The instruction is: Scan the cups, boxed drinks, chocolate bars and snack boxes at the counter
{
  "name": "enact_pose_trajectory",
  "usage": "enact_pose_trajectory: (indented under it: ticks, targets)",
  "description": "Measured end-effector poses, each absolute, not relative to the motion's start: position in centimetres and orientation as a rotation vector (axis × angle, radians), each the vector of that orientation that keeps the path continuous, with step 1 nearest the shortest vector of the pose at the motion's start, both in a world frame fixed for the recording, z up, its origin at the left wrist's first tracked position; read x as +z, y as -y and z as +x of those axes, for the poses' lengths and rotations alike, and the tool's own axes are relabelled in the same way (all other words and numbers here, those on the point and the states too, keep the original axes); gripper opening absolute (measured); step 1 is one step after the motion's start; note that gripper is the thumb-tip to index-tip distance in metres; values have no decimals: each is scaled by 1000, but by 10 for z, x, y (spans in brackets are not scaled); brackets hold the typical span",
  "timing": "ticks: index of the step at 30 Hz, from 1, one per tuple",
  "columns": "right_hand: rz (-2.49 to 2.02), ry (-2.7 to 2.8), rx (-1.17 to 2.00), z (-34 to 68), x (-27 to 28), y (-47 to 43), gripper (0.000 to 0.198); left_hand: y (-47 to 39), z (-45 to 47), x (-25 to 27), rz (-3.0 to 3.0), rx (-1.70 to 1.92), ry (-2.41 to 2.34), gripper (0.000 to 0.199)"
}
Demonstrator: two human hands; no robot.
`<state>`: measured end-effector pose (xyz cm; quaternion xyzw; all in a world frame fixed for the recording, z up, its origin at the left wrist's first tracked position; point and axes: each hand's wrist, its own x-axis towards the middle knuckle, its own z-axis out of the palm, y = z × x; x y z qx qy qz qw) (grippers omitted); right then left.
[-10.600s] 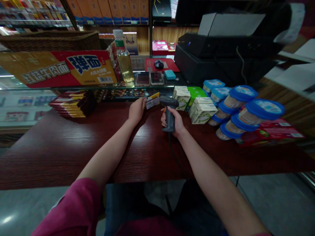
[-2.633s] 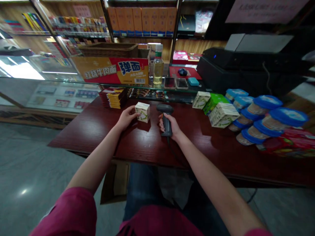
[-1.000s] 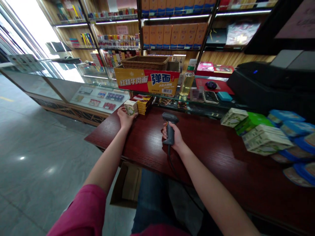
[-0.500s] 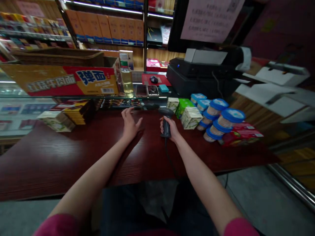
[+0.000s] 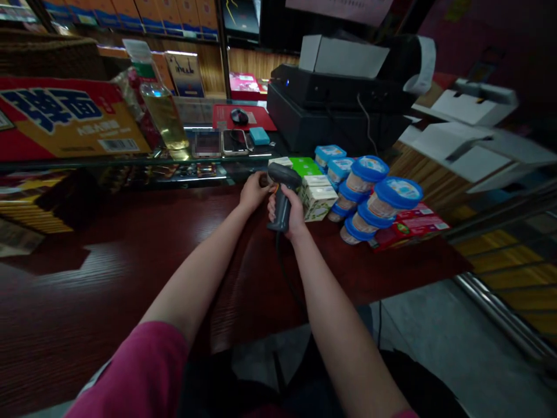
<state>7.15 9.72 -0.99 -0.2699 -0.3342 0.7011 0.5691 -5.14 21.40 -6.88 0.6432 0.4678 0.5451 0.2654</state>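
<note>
My right hand (image 5: 292,210) is wrapped round the handle of a dark grey barcode scanner (image 5: 282,197), held upright with its cable trailing down over the counter. Just left of the scanner is my left hand (image 5: 253,193), thumb and forefinger apart, reaching toward a small white-and-green carton (image 5: 282,162). The scanner head hides its fingertips, so any contact with the carton does not show. A bright green box (image 5: 304,166) and more white-and-green cartons (image 5: 318,200) stand right of the scanner. Beyond them are stacked tubs with blue lids (image 5: 369,168).
Red boxes (image 5: 409,226) lie beside the tubs on the dark red wooden counter (image 5: 130,284). A bottle of yellowish liquid (image 5: 163,113), phones (image 5: 235,142) and a mouse (image 5: 239,116) are on the glass shelf behind. Black till equipment (image 5: 322,110) stands at the back right.
My left hand has moved right, from the middle of the counter to beside the scanner and cartons. The view has turned right and closer. The scanner stays in my right hand.
</note>
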Motion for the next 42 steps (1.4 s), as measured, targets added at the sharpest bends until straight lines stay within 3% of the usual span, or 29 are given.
enact_pose_trajectory:
  ticks: [4,11,16,25,28,33,37,42]
  targets:
    - [-596,784,1684,74,-9,-92,31,-206,-56,-61,1816,1403,-1319,23]
    - [-532,827,1769,82,-6,-74,29,-144,-111,-48,1522,1409,-1177,41]
    - [-551,958,1926,64,-11,-65,29,-79,-193,-40,1512,1352,-1202,41]
    - [-623,1203,2023,36,-16,-46,34,-19,-248,-25,1720,1396,-2059,41]
    - [-639,1159,2031,39,-14,-48,35,-26,-252,-25,1759,1422,-1904,44]
    - [-623,1157,2045,42,-12,-49,34,-40,-268,-26,1795,1361,-1519,74]
    - [-646,1243,2051,38,-10,-44,35,-38,-259,-25,1656,1260,-1354,62]
    - [-712,1328,2043,27,-5,-31,38,-42,-233,-30,1378,1531,-1553,53]
